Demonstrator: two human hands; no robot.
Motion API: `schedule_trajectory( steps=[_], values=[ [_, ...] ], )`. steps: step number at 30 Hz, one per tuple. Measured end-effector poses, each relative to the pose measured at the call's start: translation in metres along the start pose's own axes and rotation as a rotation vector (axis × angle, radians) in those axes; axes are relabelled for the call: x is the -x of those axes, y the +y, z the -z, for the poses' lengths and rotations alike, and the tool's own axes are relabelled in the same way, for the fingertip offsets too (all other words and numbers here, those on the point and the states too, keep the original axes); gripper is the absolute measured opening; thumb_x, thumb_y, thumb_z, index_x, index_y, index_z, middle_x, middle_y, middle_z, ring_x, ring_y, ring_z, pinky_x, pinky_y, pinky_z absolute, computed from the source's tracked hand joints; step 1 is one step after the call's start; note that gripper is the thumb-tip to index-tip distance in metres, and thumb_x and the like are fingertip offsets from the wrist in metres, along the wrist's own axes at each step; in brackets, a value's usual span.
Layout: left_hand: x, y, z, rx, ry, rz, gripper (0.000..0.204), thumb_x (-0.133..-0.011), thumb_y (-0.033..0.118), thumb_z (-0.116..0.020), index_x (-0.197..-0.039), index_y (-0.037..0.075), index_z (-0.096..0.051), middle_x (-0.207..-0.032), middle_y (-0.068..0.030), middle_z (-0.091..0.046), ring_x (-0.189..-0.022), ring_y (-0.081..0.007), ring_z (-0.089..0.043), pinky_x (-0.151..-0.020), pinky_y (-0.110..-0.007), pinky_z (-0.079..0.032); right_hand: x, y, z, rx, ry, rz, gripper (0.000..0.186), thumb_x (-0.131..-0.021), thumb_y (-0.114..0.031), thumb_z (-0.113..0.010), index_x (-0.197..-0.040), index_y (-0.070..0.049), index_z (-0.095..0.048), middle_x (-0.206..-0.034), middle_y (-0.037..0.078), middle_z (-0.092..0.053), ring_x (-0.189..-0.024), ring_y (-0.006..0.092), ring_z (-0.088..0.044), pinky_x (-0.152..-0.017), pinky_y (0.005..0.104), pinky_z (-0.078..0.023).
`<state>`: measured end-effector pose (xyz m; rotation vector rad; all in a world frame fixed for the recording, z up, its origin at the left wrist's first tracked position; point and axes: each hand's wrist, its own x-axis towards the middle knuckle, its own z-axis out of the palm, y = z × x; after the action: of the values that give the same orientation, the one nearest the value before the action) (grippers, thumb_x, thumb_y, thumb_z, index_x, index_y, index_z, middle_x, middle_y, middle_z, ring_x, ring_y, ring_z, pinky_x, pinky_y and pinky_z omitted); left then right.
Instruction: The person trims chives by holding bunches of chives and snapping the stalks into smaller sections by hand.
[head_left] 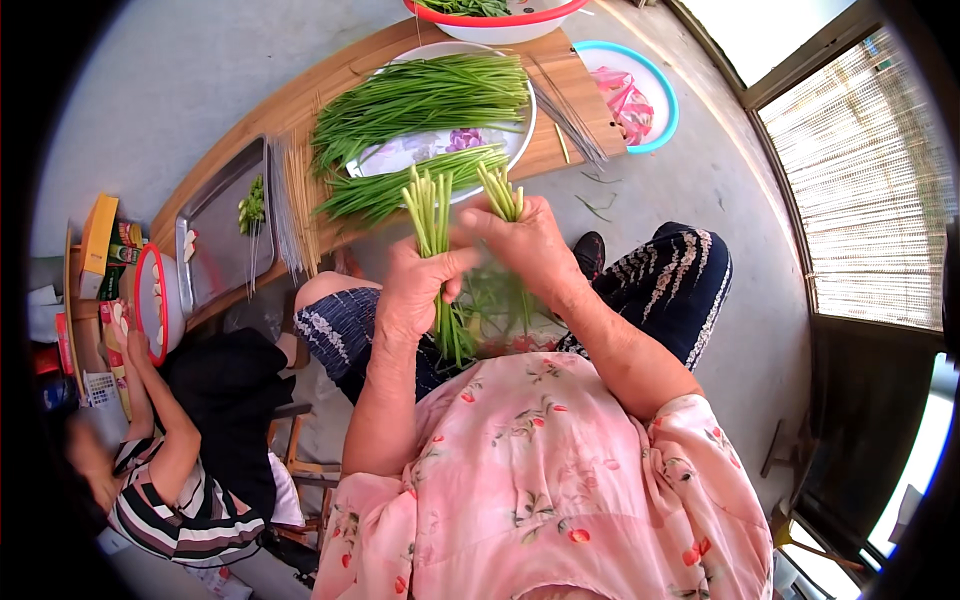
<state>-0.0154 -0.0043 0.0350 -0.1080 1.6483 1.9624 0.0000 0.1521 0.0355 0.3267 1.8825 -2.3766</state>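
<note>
My left hand (425,283) is closed round a bunch of garlic chives (428,212), pale cut ends up and green leaves hanging below. A smaller bunch of chives (501,193) is gripped in my right hand (527,243), beside the left; its lower leaves are blurred. Both hands are above my lap, in front of the table edge. Just beyond them, a white oval tray (524,135) with a purple flower print holds a big pile of chives (430,100) and a smaller pile (385,192) on the near side.
The wooden table (235,125) also bears bamboo skewers (303,190), metal skewers (577,120) and a metal tray (215,275) with skewered green pieces (252,207). A red-rimmed basin (540,22) stands behind, a blue-rimmed basin (663,110) at right. Another person (190,490) works at left by a red-rimmed bowl (163,345).
</note>
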Motion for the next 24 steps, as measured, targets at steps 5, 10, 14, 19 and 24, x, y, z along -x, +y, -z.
schedule_trajectory(
  steps=[5, 10, 14, 19, 24],
  values=[
    [0.0, -0.005, -0.004, -0.066, -0.054, 0.025, 0.012, -0.078, 0.006, -0.068, -0.087, 0.0, -0.062, -0.071, -0.004, -0.059, -0.049, -0.0092, -0.049, -0.041, -0.02, -0.036, -0.002, -0.006, -0.001, -0.121, -0.061, -0.084, 0.008, -0.083, -0.007, -0.065, -0.084, 0.0, -0.064, -0.063, 0.003, -0.059, -0.053, 0.0075, -0.049, -0.047, 0.0219, -0.039],
    [0.004, 0.002, -0.005, 0.092, -0.024, 0.062, 0.023, -0.082, 0.014, -0.067, -0.096, -0.003, -0.061, -0.076, -0.0102, -0.063, -0.057, -0.0146, -0.058, -0.051, -0.026, -0.047, -0.004, -0.001, 0.015, -0.186, 0.01, -0.105, 0.009, -0.084, -0.011, -0.065, -0.083, -0.002, -0.063, -0.063, 0.001, -0.059, -0.046, 0.006, -0.046, -0.038, 0.0208, -0.034],
    [0.002, 0.0, -0.005, 0.067, -0.003, 0.106, 0.026, -0.082, 0.015, -0.067, -0.098, -0.005, -0.061, -0.079, -0.0124, -0.064, -0.062, -0.0179, -0.062, -0.055, -0.028, -0.051, -0.008, 0.004, 0.022, -0.215, 0.054, -0.096, 0.013, -0.083, -0.014, -0.068, -0.083, -0.002, -0.063, -0.062, 0.001, -0.058, -0.045, 0.0069, -0.048, -0.036, 0.0213, -0.034],
    [0.0, -0.001, -0.009, 0.004, -0.017, 0.106, 0.024, -0.081, 0.012, -0.065, -0.097, -0.005, -0.062, -0.079, -0.0127, -0.064, -0.063, -0.0178, -0.061, -0.056, -0.028, -0.05, -0.007, 0.001, 0.025, -0.132, 0.059, -0.098, 0.017, -0.083, -0.018, -0.067, -0.081, -0.002, -0.062, -0.061, 0.002, -0.056, -0.046, 0.0085, -0.048, -0.04, 0.022, -0.034],
    [0.001, 0.003, 0.014, -0.033, 0.091, 0.006, 0.026, -0.084, 0.013, -0.064, -0.101, -0.006, -0.061, -0.086, -0.0153, -0.066, -0.072, -0.0199, -0.065, -0.062, -0.028, -0.052, -0.016, 0.003, 0.052, -0.224, 0.064, -0.049, 0.024, -0.083, -0.021, -0.067, -0.086, 0.002, -0.063, -0.063, 0.003, -0.055, -0.052, 0.0098, -0.05, -0.043, 0.0224, -0.035]
  ],
)
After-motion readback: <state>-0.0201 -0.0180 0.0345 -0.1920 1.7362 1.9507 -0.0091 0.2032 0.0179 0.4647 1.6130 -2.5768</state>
